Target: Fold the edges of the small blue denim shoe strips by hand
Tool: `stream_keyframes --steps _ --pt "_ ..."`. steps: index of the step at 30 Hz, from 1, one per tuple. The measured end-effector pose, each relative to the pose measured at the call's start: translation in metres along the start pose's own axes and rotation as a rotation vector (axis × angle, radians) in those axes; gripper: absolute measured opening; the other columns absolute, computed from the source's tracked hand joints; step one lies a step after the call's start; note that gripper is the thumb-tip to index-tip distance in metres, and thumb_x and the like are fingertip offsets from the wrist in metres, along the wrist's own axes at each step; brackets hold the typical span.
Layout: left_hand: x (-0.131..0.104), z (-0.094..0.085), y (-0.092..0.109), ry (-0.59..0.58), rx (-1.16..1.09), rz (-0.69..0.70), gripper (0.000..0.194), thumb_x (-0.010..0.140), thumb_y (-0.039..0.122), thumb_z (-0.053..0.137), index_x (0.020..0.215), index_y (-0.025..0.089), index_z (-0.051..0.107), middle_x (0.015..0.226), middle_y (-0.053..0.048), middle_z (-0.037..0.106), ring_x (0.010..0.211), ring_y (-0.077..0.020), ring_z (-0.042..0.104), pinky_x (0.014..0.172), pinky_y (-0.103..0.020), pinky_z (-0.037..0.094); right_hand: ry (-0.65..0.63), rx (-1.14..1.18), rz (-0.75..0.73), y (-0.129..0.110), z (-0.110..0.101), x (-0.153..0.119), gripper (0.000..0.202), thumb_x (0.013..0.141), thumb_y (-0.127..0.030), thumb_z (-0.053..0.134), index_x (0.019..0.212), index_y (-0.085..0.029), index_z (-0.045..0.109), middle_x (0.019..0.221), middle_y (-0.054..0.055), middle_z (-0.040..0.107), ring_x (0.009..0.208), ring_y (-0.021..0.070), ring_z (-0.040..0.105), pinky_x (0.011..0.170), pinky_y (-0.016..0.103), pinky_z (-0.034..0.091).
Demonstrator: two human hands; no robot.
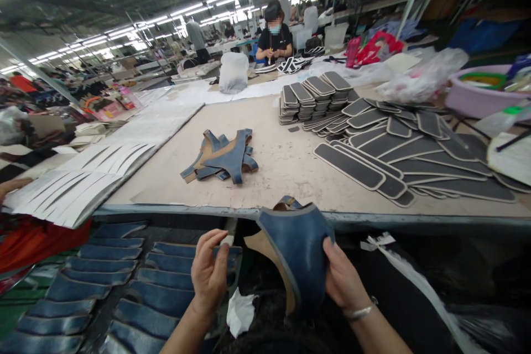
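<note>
R hand [342, 279] grips blue upper [301, 249] | long axis vertical, narrow end up | L hand [209, 274] loosely curled, empty

Legible text: none | blue shoe upper [301, 249]: no print or brand | dark insoles [352, 166]: unmarked | surface [274, 166]: no labels, numbers or signs

The right hand [342, 282] hides part of the curved blue leather shoe upper [301, 251]. The rows of blue leather strips [83, 287] run off the lower left edge.
</note>
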State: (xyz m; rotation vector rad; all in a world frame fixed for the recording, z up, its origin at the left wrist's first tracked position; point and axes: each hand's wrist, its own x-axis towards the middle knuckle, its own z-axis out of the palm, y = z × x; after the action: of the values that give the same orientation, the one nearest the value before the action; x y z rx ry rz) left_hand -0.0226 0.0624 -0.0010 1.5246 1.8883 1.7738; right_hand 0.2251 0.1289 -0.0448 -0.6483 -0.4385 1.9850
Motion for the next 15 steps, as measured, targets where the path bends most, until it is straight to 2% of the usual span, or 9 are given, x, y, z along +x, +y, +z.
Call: stream_keyframes --steps 1,2,4,6,7,9,11,12,15 --pt "-0.007 -0.001 -0.001 -0.048 -0.04 -0.058 0.022 0.082 0.033 0.06 0.099 0.019 0.066 0.106 -0.008 0.062 0.102 -0.0231 0.057 0.094 -0.037 0.044 0.039 0.064 0.016 -0.004 0.002 0.0 0.045 0.081 -0.045 0.069 0.12 -0.025 0.058 0.107 0.005 0.067 0.096 0.0227 0.063 0.085 0.036 0.052" --pt "-0.014 0.001 -0.001 -0.176 -0.112 -0.167 0.024 0.084 0.034 0.059 0.102 0.019 0.065 0.105 -0.009 0.063 0.1 -0.0234 0.058 0.092 -0.037 0.045 0.064 0.115 0.036 -0.007 0.005 -0.001 0.049 0.081 -0.043 0.07 0.123 -0.026 0.055 0.11 0.005 0.066 0.098 0.0231 0.062 0.086 0.037 0.053" --pt "-0.029 0.01 0.005 -0.537 -0.254 -0.357 0.036 0.083 0.038 0.059 0.114 0.019 0.061 0.112 -0.011 0.063 0.104 -0.026 0.058 0.093 -0.038 0.045 0.074 0.179 0.08 -0.011 0.011 -0.003 0.054 0.082 -0.04 0.07 0.13 -0.024 0.05 0.113 0.006 0.065 0.1 0.0243 0.062 0.085 0.038 0.054" --pt "-0.041 0.023 0.015 -0.855 -0.33 -0.354 0.051 0.077 0.04 0.066 0.122 0.019 0.057 0.121 -0.012 0.06 0.113 -0.0296 0.053 0.1 -0.04 0.04 0.053 0.202 0.12 -0.012 0.018 -0.005 0.055 0.084 -0.038 0.067 0.133 -0.022 0.047 0.111 0.007 0.065 0.099 0.025 0.062 0.083 0.038 0.055" --pt "-0.047 0.031 0.02 -0.977 -0.346 -0.305 0.05 0.075 0.04 0.068 0.119 0.019 0.06 0.119 -0.012 0.061 0.113 -0.0301 0.053 0.101 -0.039 0.038 0.038 0.199 0.138 -0.011 0.022 -0.007 0.054 0.086 -0.039 0.065 0.133 -0.021 0.046 0.11 0.008 0.066 0.098 0.0248 0.063 0.082 0.038 0.055" --pt "-0.056 0.043 0.028 -1.157 -0.378 -0.286 0.036 0.076 0.042 0.067 0.101 0.016 0.069 0.099 -0.01 0.066 0.097 -0.0277 0.059 0.092 -0.035 0.043 0.007 0.151 0.146 -0.009 0.029 -0.009 0.049 0.088 -0.04 0.062 0.13 -0.021 0.05 0.105 0.007 0.067 0.094 0.0239 0.063 0.079 0.036 0.055" --pt "-0.063 0.049 0.031 -1.219 -0.452 -0.399 0.032 0.079 0.045 0.062 0.085 0.015 0.071 0.081 -0.007 0.066 0.08 -0.0228 0.06 0.078 -0.031 0.047 -0.05 0.057 0.138 -0.005 0.033 -0.01 0.041 0.09 -0.044 0.058 0.123 -0.02 0.057 0.096 0.006 0.068 0.087 0.0224 0.064 0.074 0.033 0.054" --pt "-0.064 0.049 0.031 -1.206 -0.489 -0.463 0.033 0.079 0.045 0.062 0.081 0.014 0.071 0.075 -0.006 0.064 0.074 -0.0204 0.059 0.073 -0.029 0.046 -0.102 -0.005 0.134 -0.002 0.032 -0.01 0.039 0.091 -0.047 0.054 0.118 -0.019 0.06 0.092 0.006 0.068 0.084 0.0216 0.064 0.073 0.032 0.053" --pt "-0.06 0.041 0.025 -1.024 -0.555 -0.638 0.033 0.078 0.045 0.064 0.076 0.012 0.069 0.065 -0.004 0.06 0.059 -0.0137 0.052 0.059 -0.024 0.042 -0.314 -0.23 0.129 0.006 0.024 -0.009 0.047 0.094 -0.055 0.041 0.115 -0.018 0.062 0.094 0.007 0.066 0.086 0.0211 0.061 0.075 0.032 0.05"
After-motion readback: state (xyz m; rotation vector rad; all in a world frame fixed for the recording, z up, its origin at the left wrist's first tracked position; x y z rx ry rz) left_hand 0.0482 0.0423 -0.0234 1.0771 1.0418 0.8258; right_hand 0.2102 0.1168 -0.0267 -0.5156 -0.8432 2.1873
